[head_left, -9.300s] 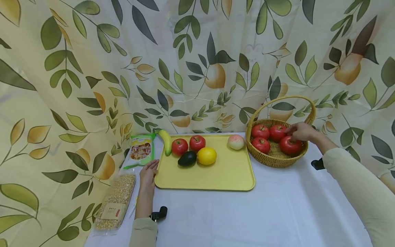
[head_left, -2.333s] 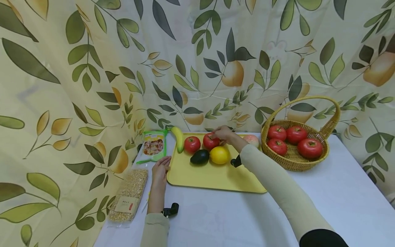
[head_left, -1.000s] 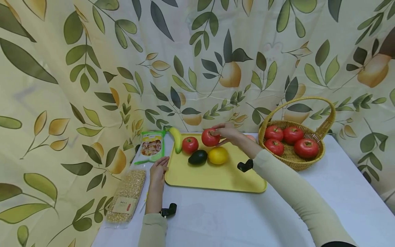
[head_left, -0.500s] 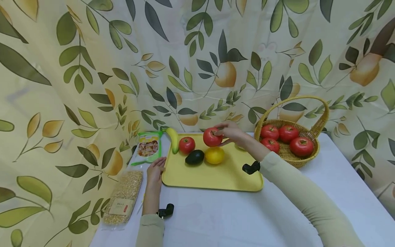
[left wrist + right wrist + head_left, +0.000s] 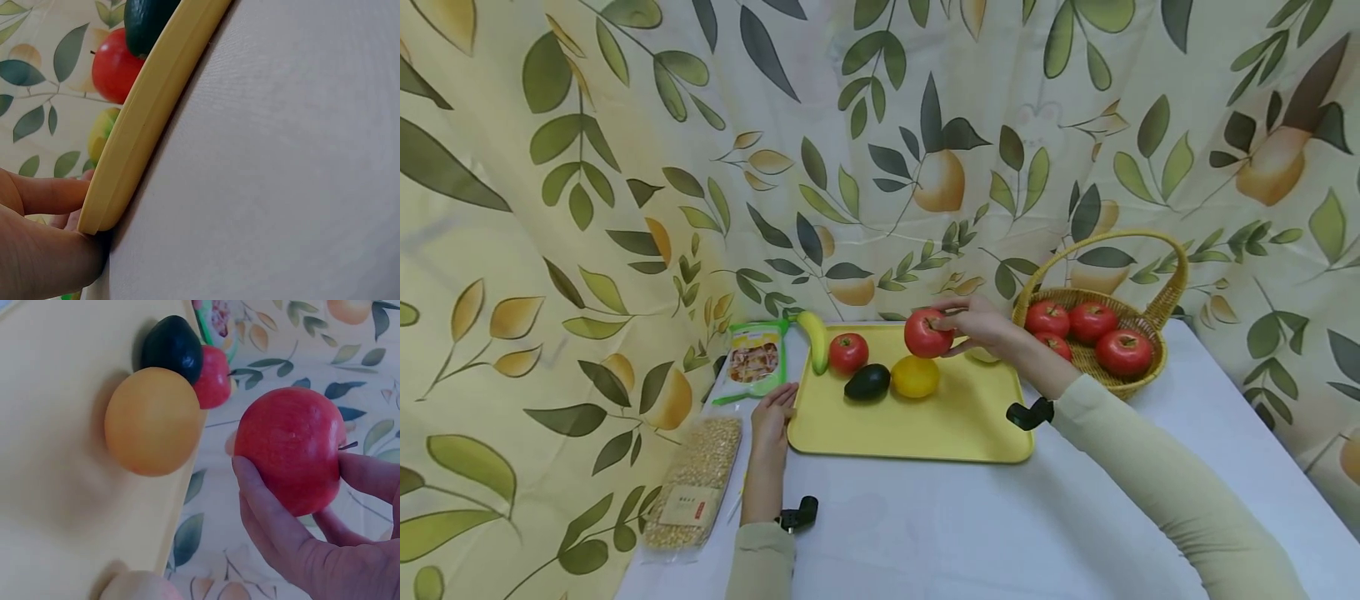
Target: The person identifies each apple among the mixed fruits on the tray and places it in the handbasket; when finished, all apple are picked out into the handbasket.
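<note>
My right hand (image 5: 981, 325) grips a red apple (image 5: 928, 333) above the far part of the yellow tray (image 5: 910, 437). In the right wrist view, fingers and thumb hold that apple (image 5: 290, 450) around its sides, its stem toward the palm. My left hand (image 5: 772, 412) holds the tray's left edge; the left wrist view has thumb and finger pinching the rim (image 5: 131, 150) at a corner. On the tray lie a banana (image 5: 815, 340), another apple (image 5: 848, 353), an avocado (image 5: 867, 382) and a lemon (image 5: 915, 377). A peach (image 5: 140, 587) is mostly hidden by my right hand in the head view.
At the right, a wicker basket (image 5: 1123, 389) with a tall handle contains several red apples (image 5: 1124, 353). Left of the tray lie a green-edged food packet (image 5: 754, 362) and a bag of pale grains (image 5: 696, 479). A leaf-patterned curtain (image 5: 880, 167) hangs behind the white-covered table (image 5: 925, 533).
Earlier my right hand was at the basket, then reached the apple on the tray. It has lifted that apple and carried it slightly right. The left hand has stayed at the tray's edge.
</note>
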{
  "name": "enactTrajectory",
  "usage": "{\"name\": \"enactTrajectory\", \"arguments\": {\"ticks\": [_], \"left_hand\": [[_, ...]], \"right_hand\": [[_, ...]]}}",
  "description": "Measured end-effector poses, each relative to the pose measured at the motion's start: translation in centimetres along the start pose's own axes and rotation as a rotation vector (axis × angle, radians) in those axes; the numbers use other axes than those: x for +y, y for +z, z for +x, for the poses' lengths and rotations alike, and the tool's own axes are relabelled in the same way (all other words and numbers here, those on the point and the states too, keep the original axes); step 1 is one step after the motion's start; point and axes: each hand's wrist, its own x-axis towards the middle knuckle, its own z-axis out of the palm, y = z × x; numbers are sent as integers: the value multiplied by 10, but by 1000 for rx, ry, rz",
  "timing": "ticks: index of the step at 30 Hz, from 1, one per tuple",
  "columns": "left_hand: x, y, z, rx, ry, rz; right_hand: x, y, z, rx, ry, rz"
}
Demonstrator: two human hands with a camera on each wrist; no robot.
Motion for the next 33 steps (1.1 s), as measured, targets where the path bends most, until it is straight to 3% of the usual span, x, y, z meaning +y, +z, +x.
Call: {"name": "enactTrajectory", "arguments": {"ticks": [26,33], "left_hand": [[-2,0,0,-2,0,-21],[-1,1,-3,-1,-3,-23]], "right_hand": [[1,-33,-38,51,11,-32],[0,-44,-46,32,17,-40]]}}
